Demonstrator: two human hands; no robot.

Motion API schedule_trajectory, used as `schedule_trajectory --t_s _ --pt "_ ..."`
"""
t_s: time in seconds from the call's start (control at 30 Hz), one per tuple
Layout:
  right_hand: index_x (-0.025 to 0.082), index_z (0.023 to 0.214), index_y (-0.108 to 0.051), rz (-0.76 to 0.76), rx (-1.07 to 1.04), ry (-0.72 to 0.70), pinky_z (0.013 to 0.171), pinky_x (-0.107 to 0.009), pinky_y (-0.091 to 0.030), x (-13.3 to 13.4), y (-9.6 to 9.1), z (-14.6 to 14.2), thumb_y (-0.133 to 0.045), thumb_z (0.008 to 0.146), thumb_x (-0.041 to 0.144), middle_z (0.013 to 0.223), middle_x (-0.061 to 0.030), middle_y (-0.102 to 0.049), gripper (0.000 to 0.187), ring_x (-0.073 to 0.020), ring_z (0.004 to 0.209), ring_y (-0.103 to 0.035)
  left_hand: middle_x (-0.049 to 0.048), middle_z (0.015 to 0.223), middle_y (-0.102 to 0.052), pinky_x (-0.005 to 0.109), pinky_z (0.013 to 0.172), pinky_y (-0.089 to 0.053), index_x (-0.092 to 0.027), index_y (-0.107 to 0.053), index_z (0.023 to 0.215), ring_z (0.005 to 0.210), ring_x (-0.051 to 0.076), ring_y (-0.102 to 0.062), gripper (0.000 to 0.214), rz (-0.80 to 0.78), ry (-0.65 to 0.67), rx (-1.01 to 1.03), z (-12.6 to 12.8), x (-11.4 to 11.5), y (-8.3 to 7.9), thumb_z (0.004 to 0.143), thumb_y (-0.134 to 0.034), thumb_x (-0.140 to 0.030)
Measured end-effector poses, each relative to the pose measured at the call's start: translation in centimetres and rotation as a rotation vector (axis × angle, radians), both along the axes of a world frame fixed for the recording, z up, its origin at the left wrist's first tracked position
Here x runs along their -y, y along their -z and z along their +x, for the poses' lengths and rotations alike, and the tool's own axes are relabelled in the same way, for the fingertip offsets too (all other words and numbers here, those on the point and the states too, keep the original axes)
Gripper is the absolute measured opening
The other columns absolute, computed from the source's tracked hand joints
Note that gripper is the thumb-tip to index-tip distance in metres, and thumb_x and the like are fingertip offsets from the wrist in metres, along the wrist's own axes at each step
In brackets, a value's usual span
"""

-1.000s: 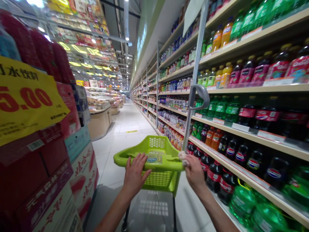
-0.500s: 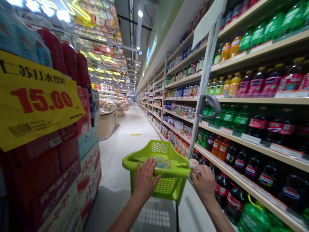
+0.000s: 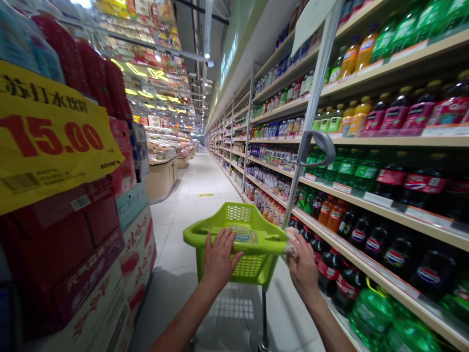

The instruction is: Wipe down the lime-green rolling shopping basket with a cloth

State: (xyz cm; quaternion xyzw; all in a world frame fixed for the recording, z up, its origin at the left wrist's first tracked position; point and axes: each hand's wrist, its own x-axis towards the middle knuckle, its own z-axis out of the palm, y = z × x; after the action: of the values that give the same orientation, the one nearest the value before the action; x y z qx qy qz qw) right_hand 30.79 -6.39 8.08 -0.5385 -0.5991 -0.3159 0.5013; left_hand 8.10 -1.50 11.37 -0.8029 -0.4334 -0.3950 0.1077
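Observation:
A lime-green shopping cart (image 3: pixel 252 266) with a pierced plastic basket stands directly in front of me. My left hand (image 3: pixel 219 256) lies over its handle left of the middle, fingers curled on the bar and the thumb below. At the handle's right end, my right hand (image 3: pixel 303 268) is closed on a pale, crumpled cloth (image 3: pixel 292 239). The cloth is against the handle's corner; the fingertips are partly hidden.
Shelves of bottled drinks (image 3: pixel 399 190) run along the right, with a grey loop handle (image 3: pixel 318 148) on a metal upright. Stacked drink cartons (image 3: pixel 54 259) and a yellow price sign (image 3: pixel 54 137) stand close on the left. A tiled aisle (image 3: pixel 198 171) stretches ahead, past display counters (image 3: pixel 161 178).
My right hand and the cloth have shifted slightly up. The cart sits a little higher in view, and the left cartons have slid toward the left edge.

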Motion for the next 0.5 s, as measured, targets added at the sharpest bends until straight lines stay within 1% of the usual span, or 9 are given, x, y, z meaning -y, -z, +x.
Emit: schedule_trajectory --t_s 0.03,0.07,0.13,0.2,0.27,0.33,0.4,0.43,0.5 --pt "0.019 0.107 -0.054 0.01 -0.025 -0.014 0.097 -0.047 -0.034 0.2 0.1 -0.8 -0.039 0.083 0.019 0.12 -0.0123 -0.054 0.028 -0.0228 0.119 -0.044 0.0104 0.123 -0.055 0.054 0.101 -0.023 -0.018 -0.053 0.115 0.117 0.027 -0.046 0.04 0.0 -0.005 -0.001 0.1 0.1 0.0 0.078 -0.053 -0.034" --pt "0.018 0.108 -0.054 0.007 -0.021 -0.06 0.097 -0.046 -0.035 0.3 0.2 -2.0 -0.039 0.083 0.018 0.121 -0.0124 -0.053 0.029 -0.0224 0.12 -0.043 0.0109 0.123 -0.055 0.054 0.101 -0.023 -0.018 -0.053 0.115 0.117 0.028 -0.046 0.04 0.0 -0.008 -0.004 0.2 0.1 0.0 0.078 -0.052 -0.034" --pt "0.019 0.107 -0.055 -0.033 0.055 -0.192 0.097 -0.044 -0.036 0.3 0.4 -4.6 -0.039 0.084 0.016 0.124 -0.0115 -0.052 0.028 -0.0219 0.124 -0.039 0.0117 0.123 -0.054 0.055 0.101 -0.022 -0.018 -0.053 0.115 0.117 0.028 -0.046 0.04 -0.001 -0.009 -0.019 0.3 0.2 -0.1 0.079 -0.052 -0.033" --pt "0.019 0.106 -0.056 -0.076 0.134 -0.264 0.098 -0.044 -0.035 0.2 0.4 -5.7 -0.039 0.084 0.016 0.125 -0.0106 -0.052 0.028 -0.0219 0.125 -0.037 0.012 0.124 -0.054 0.056 0.101 -0.023 -0.017 -0.052 0.116 0.117 0.029 -0.046 0.04 -0.002 -0.007 -0.037 0.3 0.2 -0.1 0.079 -0.051 -0.032" --pt "0.02 0.107 -0.056 -0.088 0.119 -0.212 0.099 -0.046 -0.033 0.1 0.4 -4.5 -0.038 0.084 0.016 0.124 -0.0105 -0.053 0.029 -0.0219 0.124 -0.039 0.0117 0.124 -0.054 0.056 0.101 -0.023 -0.018 -0.052 0.116 0.116 0.029 -0.046 0.039 0.005 -0.005 -0.045 0.2 0.2 -0.1 0.079 -0.051 -0.032" --pt "0.02 0.109 -0.055 -0.065 0.033 -0.09 0.1 -0.05 -0.03 0.0 0.4 -2.3 -0.037 0.084 0.016 0.124 -0.011 -0.053 0.031 -0.0222 0.123 -0.04 0.0113 0.124 -0.054 0.055 0.101 -0.022 -0.019 -0.053 0.116 0.116 0.028 -0.046 0.039 0.015 -0.004 -0.038 0.1 0.1 -0.1 0.079 -0.051 -0.032" --pt "0.02 0.112 -0.053 -0.029 -0.044 -0.002 0.1 -0.053 -0.027 0.0 0.3 -1.2 -0.036 0.084 0.015 0.124 -0.0116 -0.052 0.033 -0.0228 0.123 -0.04 0.011 0.123 -0.055 0.055 0.101 -0.022 -0.019 -0.053 0.115 0.116 0.028 -0.046 0.039 0.016 -0.009 -0.026 0.2 0.2 0.0 0.079 -0.052 -0.032" --pt "0.02 0.112 -0.053 -0.016 -0.063 0.005 0.1 -0.052 -0.028 -0.1 0.3 -1.4 -0.036 0.084 0.015 0.124 -0.012 -0.052 0.033 -0.0226 0.123 -0.039 0.011 0.123 -0.054 0.055 0.101 -0.022 -0.019 -0.053 0.115 0.116 0.029 -0.046 0.039 0.011 -0.013 -0.023 0.4 0.2 0.0 0.079 -0.052 -0.032" --pt "0.019 0.112 -0.052 -0.02 -0.038 -0.062 0.099 -0.049 -0.031 -0.2 0.2 -3.5 -0.037 0.084 0.014 0.125 -0.0128 -0.051 0.033 -0.0218 0.124 -0.038 0.0112 0.124 -0.054 0.055 0.101 -0.023 -0.018 -0.053 0.115 0.117 0.029 -0.046 0.039 -0.002 -0.027 -0.022 0.9 0.4 0.0 0.079 -0.052 -0.032"
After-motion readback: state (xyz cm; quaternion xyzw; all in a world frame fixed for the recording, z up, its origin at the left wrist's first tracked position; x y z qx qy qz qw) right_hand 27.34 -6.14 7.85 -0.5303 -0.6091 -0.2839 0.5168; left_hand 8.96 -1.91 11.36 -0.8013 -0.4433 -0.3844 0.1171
